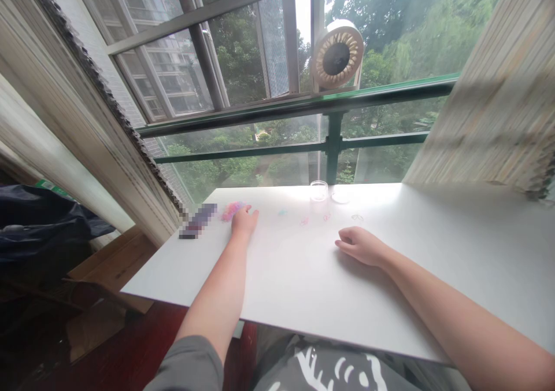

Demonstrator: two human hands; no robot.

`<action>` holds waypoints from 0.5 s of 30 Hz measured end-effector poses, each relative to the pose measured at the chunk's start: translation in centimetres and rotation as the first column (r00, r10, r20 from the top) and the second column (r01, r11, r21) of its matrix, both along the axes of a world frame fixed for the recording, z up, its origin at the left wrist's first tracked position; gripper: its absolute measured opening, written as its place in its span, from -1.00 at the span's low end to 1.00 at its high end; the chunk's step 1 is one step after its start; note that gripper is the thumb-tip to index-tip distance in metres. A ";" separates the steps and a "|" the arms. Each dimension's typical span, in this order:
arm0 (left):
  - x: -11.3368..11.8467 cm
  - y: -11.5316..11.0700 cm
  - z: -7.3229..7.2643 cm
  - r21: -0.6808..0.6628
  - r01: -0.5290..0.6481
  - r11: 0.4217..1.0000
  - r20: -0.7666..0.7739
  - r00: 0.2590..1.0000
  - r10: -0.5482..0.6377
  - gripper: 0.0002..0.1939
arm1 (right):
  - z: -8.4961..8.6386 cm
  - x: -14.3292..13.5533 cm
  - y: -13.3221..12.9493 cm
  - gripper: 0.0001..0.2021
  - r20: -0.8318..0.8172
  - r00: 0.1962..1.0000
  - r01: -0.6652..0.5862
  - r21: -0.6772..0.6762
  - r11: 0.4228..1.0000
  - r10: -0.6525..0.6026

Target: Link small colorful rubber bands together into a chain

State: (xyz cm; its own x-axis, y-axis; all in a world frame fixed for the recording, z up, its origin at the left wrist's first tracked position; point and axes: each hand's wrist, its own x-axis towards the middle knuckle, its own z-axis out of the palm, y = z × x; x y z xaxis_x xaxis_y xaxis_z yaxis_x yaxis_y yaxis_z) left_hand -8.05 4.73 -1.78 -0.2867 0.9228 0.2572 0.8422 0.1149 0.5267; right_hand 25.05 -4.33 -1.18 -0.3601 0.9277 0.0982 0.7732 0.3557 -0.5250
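My left hand [245, 220] is at the right edge of a pile of small pink, orange and purple pieces [230, 210], which look like tiny loop bands. Its thumb stands apart from the fingers, and no held piece shows. My right hand [359, 245] rests on the white table with its fingers loosely curled in and nothing visible in them. Between and beyond the hands lie a small teal cluster [282, 212], a pink cluster [304, 221], a pink loop group [326, 217] and a greyish loop group [357, 217].
A clear round container [318, 191] stands at the far edge of the white table [295, 281], its clear lid [340, 196] beside it. A pixelated dark oblong [198, 221] lies at left. Beyond are a green railing [333, 142] and a round fan [337, 56]; curtains flank the table.
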 end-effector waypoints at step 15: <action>-0.3 -0.3 0.0 -0.114 -0.036 0.993 -0.180 0.984 0.015 -0.50 | 0.3 -0.3 -0.2 -0.72 -0.016 1.000 0.018 0.010 1.000 -0.018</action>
State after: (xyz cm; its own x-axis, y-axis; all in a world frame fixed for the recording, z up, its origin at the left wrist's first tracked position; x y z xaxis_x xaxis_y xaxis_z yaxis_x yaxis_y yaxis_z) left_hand -8.39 4.44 -1.81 -0.2693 0.9425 0.1977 0.9176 0.1888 0.3497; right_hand 24.74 -4.53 -0.91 -0.3416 0.9330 0.1133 0.7712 0.3471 -0.5337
